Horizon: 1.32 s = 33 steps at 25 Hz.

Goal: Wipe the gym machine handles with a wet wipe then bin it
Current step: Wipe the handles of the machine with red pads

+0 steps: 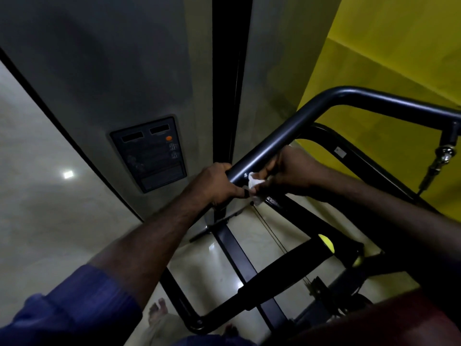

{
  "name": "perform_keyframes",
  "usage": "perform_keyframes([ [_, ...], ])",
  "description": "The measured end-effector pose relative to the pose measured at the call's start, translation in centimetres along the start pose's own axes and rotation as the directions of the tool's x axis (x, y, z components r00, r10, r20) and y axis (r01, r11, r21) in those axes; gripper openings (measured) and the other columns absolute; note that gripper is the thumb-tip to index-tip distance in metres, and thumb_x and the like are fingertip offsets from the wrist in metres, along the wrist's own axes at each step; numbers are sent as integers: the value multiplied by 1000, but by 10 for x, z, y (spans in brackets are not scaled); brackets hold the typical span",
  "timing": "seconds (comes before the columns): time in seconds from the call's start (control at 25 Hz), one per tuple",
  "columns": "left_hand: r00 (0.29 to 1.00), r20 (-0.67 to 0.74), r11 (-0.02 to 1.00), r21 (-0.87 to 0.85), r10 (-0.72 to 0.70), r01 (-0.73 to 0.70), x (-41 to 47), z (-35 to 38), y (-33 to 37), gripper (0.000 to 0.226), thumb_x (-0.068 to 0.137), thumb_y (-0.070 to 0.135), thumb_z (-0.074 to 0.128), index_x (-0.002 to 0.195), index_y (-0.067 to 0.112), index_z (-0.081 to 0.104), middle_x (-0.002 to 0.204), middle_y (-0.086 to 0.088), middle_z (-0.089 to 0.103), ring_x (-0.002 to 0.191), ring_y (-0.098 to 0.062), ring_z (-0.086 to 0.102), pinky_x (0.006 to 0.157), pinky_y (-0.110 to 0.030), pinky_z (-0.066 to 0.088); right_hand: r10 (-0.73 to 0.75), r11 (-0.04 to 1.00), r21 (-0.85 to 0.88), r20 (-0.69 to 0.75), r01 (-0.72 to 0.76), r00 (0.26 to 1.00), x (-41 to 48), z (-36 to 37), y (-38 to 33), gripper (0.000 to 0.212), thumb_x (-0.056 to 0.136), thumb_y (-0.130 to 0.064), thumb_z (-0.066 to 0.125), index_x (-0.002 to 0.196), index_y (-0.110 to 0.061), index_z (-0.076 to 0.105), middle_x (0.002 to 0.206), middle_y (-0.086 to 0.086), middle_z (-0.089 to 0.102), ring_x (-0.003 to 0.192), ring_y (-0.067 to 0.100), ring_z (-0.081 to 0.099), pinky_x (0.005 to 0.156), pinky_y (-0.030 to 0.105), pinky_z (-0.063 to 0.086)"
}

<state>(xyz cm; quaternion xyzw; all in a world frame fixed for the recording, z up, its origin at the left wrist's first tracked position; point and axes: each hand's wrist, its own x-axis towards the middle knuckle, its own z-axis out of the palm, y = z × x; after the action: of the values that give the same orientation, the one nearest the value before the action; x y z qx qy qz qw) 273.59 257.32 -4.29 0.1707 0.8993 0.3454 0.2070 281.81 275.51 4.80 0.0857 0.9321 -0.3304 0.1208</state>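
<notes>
- Head view: the long dark handle (287, 136) of the gym machine is seen running from lower left up to a bend at upper right.
- The lower end of the handle is gripped by the left hand (219, 186), whose fingers are curled over the tube from the left side.
- A small white wipe (254, 183), crumpled, is pinched in the right hand (291, 173) and held against the underside of the handle, just beside the left hand's fingertips.
- The right hand's fingers are curled on the wipe below the tube; whether they also wrap the tube cannot be told.
- A blue sleeve (74, 308) is worn on the left arm, pushed up above the forearm.
- A grey cover (124, 71) with a dark label panel (149, 153) is seen behind the left hand.
- A yellow wall (386, 58) is seen to the right, and a pale glossy floor (37, 171) to the left.
- A metal clip (444, 156) is hung from the handle's far right end.
- Black frame bars (239, 255) and a thin cable (272, 233) are seen below the hands.
- A bare foot (157, 310) is seen on the floor at the bottom.
</notes>
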Motion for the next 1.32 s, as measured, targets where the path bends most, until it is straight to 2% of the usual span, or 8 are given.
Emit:
perform_keyframes([
  [0.2,997,63,977,208,-51,37,15,0,10,60,62,32,93,113,18,64,86,1,65,70,-14,65,63,-29,56,164,985,-64,54,-160,985,-33,-11,7,33,62,-49,95,71,-21,80,59,-11,71,52,-4,63,48,15,45],
  [0.52,999,9,975,220,-47,44,13,3,14,59,60,24,89,115,21,66,79,4,65,66,-12,67,62,-29,59,161,952,169,427,-254,890,-23,-12,8,42,88,-41,79,95,1,78,90,21,77,81,34,76,74,46,59],
  [0.72,1000,20,973,229,-23,18,15,2,15,52,65,23,86,113,20,67,73,8,60,61,-6,61,60,-26,51,115,936,224,530,-270,840,-10,-4,4,28,107,-18,53,89,-5,69,84,15,70,63,12,70,54,22,54],
  [0.88,1000,9,974,228,-21,18,15,3,12,52,63,25,86,112,21,66,76,7,61,66,-9,63,66,-30,56,56,992,64,540,-107,840,-6,-6,0,21,107,-24,50,95,-15,66,91,4,66,85,19,66,88,41,55],
  [1.0,1000,18,971,239,-21,16,15,4,11,58,57,29,87,111,20,66,83,3,66,71,-15,67,68,-32,61,150,975,28,654,-222,741,-37,-24,26,28,100,-42,58,125,-30,65,136,14,63,131,49,53,112,63,40],
  [1.08,999,19,970,243,-25,20,17,3,10,57,58,28,88,111,19,66,86,1,66,73,-16,66,68,-31,59,196,975,-39,608,-218,769,-44,-4,42,29,95,-52,63,117,-35,72,133,0,65,136,47,49,113,54,42],
  [1.2,1000,19,973,231,-25,20,15,4,12,55,61,26,90,110,21,65,83,4,62,68,-9,62,57,-24,48,-195,868,-222,669,444,717,-60,13,52,36,108,-36,44,129,-12,61,118,13,61,122,32,59,97,34,42],
  [1.32,1000,-2,972,232,-25,25,12,4,12,55,61,26,89,111,21,66,88,1,66,71,-13,65,60,-25,50,-412,836,-157,452,526,791,-56,6,43,54,112,-24,33,162,-9,21,169,9,23,155,19,24,108,8,28],
])
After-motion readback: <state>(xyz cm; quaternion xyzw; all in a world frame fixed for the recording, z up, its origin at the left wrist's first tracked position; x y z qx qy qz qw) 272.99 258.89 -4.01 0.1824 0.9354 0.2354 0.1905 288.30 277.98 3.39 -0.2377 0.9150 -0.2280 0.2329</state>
